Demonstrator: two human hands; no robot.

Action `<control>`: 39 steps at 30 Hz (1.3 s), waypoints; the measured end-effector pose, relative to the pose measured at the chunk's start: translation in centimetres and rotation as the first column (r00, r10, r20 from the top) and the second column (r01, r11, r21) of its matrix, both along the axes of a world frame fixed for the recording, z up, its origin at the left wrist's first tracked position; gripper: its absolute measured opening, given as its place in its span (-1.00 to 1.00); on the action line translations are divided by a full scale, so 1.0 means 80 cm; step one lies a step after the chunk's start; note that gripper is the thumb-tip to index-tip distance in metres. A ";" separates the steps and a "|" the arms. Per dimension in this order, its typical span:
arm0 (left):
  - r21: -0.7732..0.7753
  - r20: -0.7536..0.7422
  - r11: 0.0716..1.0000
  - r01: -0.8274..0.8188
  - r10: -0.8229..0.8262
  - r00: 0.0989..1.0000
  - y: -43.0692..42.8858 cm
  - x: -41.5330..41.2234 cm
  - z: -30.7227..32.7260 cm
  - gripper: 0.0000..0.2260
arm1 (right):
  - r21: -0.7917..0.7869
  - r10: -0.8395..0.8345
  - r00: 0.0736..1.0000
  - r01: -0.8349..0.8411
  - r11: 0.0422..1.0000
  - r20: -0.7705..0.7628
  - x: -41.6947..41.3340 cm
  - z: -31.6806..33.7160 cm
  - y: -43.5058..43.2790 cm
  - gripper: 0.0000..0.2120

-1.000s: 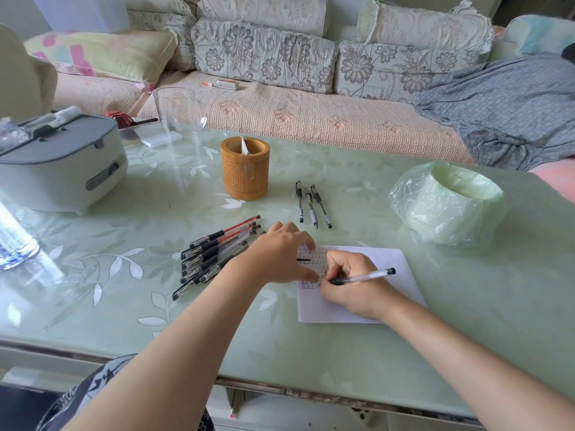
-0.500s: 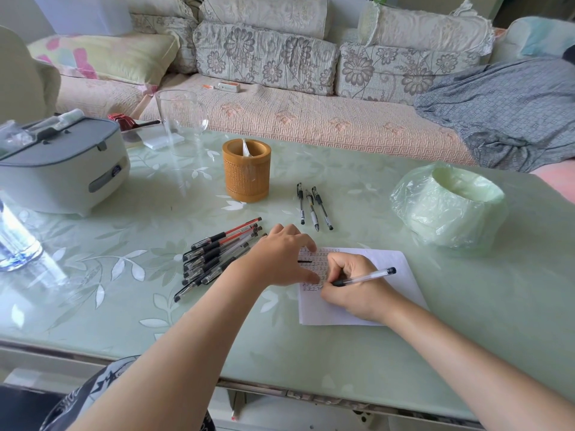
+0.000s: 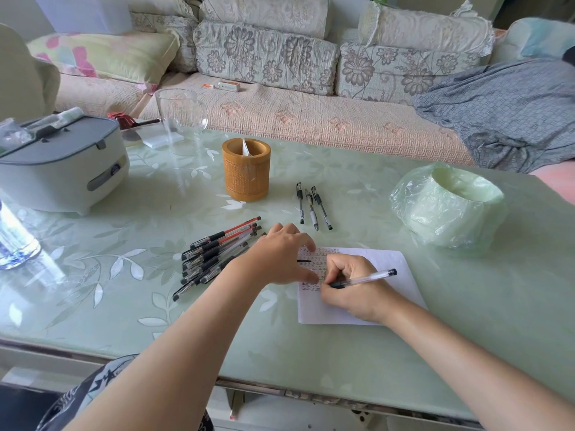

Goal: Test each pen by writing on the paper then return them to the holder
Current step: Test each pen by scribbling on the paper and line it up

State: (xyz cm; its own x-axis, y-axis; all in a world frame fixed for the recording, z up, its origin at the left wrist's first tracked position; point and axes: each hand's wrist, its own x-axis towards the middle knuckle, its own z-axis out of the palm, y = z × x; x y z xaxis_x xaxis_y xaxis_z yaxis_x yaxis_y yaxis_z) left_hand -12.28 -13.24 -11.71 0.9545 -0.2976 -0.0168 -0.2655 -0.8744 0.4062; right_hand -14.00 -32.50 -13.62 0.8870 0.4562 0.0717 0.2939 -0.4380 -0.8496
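Barely anything is shifting since a second ago: the pen [image 3: 367, 277] is staying slanted over the left half of the paper [image 3: 392, 265], tip down among the rows of marks. Your right grip [image 3: 351, 287] is curling closed around its dark rubber sleeve near the tip. That is probably the best place to be holding, since the clear barrel is looking light, stiff and slick. Your left grip [image 3: 280, 256] is lying spread, fingertips pressing the thin sheet, likely keeping it from sliding on the glossy worktop [image 3: 435, 321]. A heap of pens [image 3: 217, 253] is lying just left, and the holder [image 3: 245, 172] is standing toward the far edge.
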 end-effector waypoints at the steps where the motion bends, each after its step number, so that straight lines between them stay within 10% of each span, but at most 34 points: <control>1: 0.000 -0.001 1.000 0.001 -0.001 1.000 0.000 0.000 0.000 -0.45 | 0.001 -0.003 1.000 0.003 1.000 -0.002 0.000 0.000 0.000 -0.80; 29: 0.017 0.019 0.998 -0.060 0.059 0.998 0.022 -0.011 0.019 -0.85 | 0.283 -0.100 0.968 0.165 0.945 -0.232 0.017 0.032 -0.008 -0.62; 35: -0.129 0.040 0.981 -0.144 0.150 0.988 0.019 -0.012 0.025 -0.85 | 0.535 0.025 0.901 0.234 0.812 -0.432 0.025 0.050 -0.012 -0.59; 39: -0.283 -0.013 0.942 -0.179 0.183 0.983 0.018 -0.012 0.033 -0.85 | 0.365 -0.070 0.959 0.172 0.915 -0.276 0.032 0.053 -0.014 -0.73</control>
State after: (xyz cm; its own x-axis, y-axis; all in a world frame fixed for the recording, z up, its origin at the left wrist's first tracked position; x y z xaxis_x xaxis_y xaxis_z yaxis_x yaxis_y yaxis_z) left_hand -13.24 -11.76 -9.07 0.9923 -0.1105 0.0555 -0.1203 -0.7588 0.6402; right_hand -11.45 -33.65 -9.38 0.9450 0.3267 -0.0141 0.0140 -0.0834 -0.9964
